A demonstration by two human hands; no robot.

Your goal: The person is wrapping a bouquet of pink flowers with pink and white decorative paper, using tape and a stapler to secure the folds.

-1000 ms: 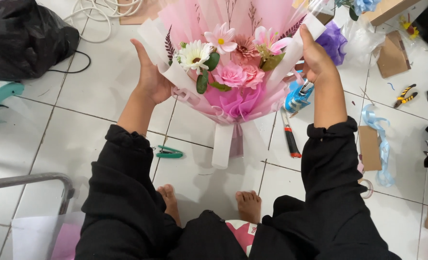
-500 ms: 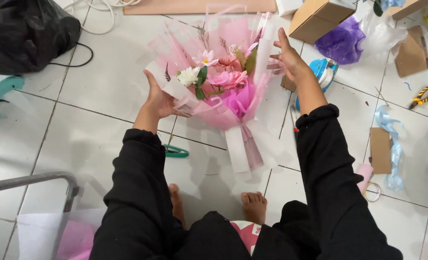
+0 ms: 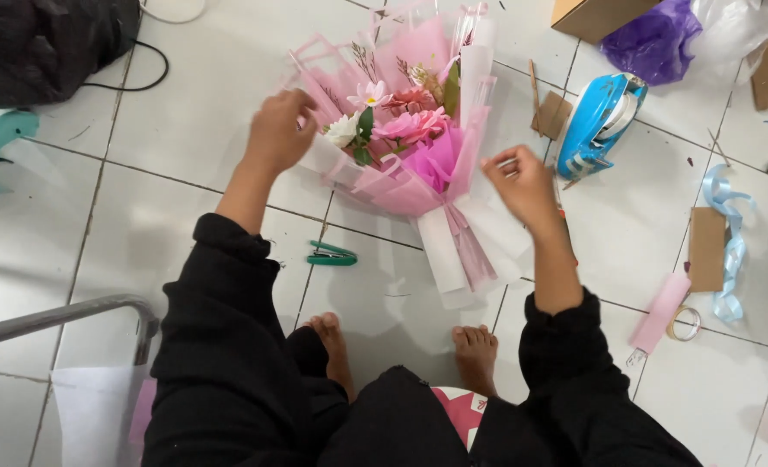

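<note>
Left hand: fingers curled onto the left edge of the pink wrap, knuckles toward camera; looks like a grip on the paper, contact partly hidden behind the hand. Right hand: fingers half-curled, pinching toward the wrap's right edge near the white outer sheet; blurred, cannot tell whether paper is actually caught.

Between both hands: bouquet, lying on the white tiled floor, tilted, blooms pointing away and up-left, white-wrapped stem end toward the bare feet. Pink and white flowers in the centre, magenta tissue below them, pink sheets fanned around.

Further out: green stapler-like tool on the tiles just below the left forearm. Blue tape dispenser right of the bouquet, near the right hand. Light-blue ribbon and cardboard piece far right. Purple bag and cardboard box at top right. Black bag top left.
</note>
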